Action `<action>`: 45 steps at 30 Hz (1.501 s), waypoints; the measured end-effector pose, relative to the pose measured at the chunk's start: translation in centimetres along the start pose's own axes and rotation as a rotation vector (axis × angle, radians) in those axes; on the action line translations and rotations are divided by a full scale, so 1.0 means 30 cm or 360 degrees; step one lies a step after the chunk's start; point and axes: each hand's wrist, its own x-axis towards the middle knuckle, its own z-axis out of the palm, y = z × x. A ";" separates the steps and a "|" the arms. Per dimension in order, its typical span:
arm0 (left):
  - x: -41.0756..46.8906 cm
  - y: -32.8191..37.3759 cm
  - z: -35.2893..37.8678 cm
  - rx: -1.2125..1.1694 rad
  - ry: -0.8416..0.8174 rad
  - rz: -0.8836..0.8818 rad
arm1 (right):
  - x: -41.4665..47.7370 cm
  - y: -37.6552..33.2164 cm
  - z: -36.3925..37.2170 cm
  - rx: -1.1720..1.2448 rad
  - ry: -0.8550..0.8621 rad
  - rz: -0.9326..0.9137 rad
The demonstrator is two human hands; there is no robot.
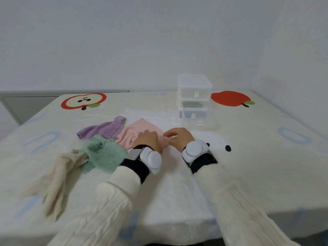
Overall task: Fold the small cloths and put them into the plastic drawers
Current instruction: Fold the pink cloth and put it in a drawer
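A pink cloth (134, 131) lies crumpled in the middle of the table. My left hand (148, 140) rests on its near part with fingers curled into the fabric. My right hand (179, 137) pinches the cloth's right edge. To the left lie a purple cloth (104, 129), a green cloth (102, 153) and a cream cloth (58, 176), all unfolded. A white cloth (150, 113) lies behind the pink one. The clear plastic drawers (194, 102) stand at the back right; the lowest drawer is pulled out, and something green shows in the middle one.
The table wears a cream cover (248, 157) printed with a halved apple (83, 101), a red apple (230, 98) and blue letters. A white wall rises close behind. The table's near edge runs below my sleeves.
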 end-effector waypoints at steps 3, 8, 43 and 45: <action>0.015 -0.038 0.002 -0.0017 -0.0012 0.0003 | 0.027 -0.010 0.040 -0.0113 -0.0029 -0.0045; 0.003 -0.055 -0.045 -0.0061 0.0177 0.0071 | 0.063 -0.034 0.065 -0.0472 -0.0085 -0.0039; 0.124 -0.301 -0.281 -0.0600 0.0380 -0.0037 | 0.163 -0.176 -0.123 -0.0122 0.0477 -0.0079; 0.099 -0.325 -0.249 -0.0412 0.0068 0.0032 | 0.140 -0.164 -0.110 -0.0304 0.0287 0.0024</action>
